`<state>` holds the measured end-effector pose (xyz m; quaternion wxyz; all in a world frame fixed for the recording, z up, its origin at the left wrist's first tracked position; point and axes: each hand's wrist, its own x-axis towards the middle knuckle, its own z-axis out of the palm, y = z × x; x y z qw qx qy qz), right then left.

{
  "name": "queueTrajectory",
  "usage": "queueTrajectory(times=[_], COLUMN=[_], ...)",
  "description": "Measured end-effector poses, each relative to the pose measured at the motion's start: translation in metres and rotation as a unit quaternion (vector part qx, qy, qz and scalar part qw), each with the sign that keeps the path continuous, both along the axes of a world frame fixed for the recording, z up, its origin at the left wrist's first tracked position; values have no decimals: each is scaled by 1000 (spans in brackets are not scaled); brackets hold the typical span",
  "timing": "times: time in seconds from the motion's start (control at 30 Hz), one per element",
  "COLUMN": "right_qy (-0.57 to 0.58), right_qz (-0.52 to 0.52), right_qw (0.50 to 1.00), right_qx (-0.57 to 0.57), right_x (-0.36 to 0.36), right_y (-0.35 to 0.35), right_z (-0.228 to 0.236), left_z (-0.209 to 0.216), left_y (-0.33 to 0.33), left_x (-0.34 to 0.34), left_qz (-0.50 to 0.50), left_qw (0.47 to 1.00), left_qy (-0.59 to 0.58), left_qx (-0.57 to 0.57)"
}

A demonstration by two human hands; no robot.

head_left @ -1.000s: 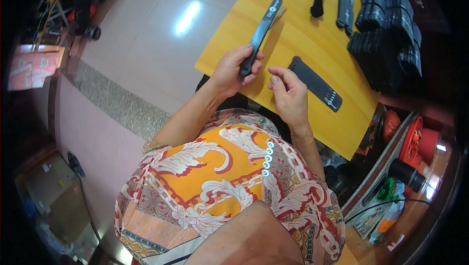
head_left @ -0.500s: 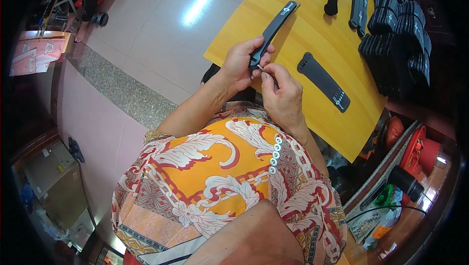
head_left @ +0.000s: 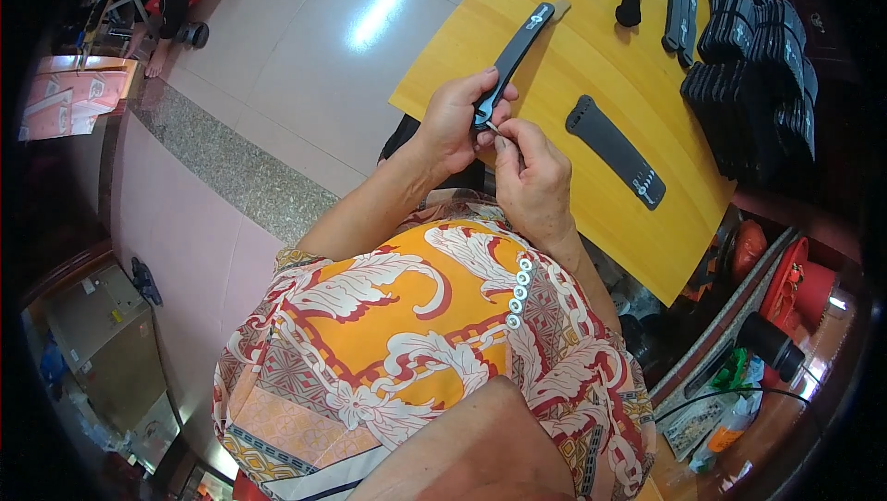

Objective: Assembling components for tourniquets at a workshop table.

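Note:
My left hand (head_left: 455, 127) is closed round the lower end of a flat black strap (head_left: 520, 50), which slants up and away over the yellow table. Pale print and small slots show near the strap's far end, and a slot lies near its held end. Beside that end my right hand (head_left: 538, 177) pinches a thin, small metal-looking piece (head_left: 494, 128), its tip at the strap; its exact kind is too small to tell. To the right of my hands a wider black strap (head_left: 614, 152) with slots and pale marks lies flat on the table.
The yellow wooden table (head_left: 462, 57) bears stacks of bundled black straps (head_left: 758, 67) at the far right, with a few loose straps (head_left: 679, 20) next to them. A red container (head_left: 808, 288) and a black cylinder (head_left: 769, 342) stand at the lower right. Cardboard boxes (head_left: 106, 325) are at the left.
The far end of the held strap has swung slightly to the left. Both hands keep nearly the same place and grip.

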<state>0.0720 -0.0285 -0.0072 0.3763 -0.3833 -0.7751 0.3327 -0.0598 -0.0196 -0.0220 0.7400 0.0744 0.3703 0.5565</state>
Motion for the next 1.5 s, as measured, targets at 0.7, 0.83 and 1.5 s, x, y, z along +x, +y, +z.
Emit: queueTrajectory(times=[0.7, 0.83, 1.5], right_qy=[-48, 15, 289], right_qz=[2, -18, 123], right_qw=[993, 1000, 757], right_qx=[108, 2, -574], right_x=[-9, -12, 4], right_y=[2, -2, 29], right_z=[0, -3, -13], left_z=[9, 7, 7], left_y=[-7, -9, 4], left_x=[7, 2, 10], left_qz=[91, 113, 144], left_qw=[957, 956, 871], left_qy=[258, 235, 415], left_qx=[94, 131, 218])
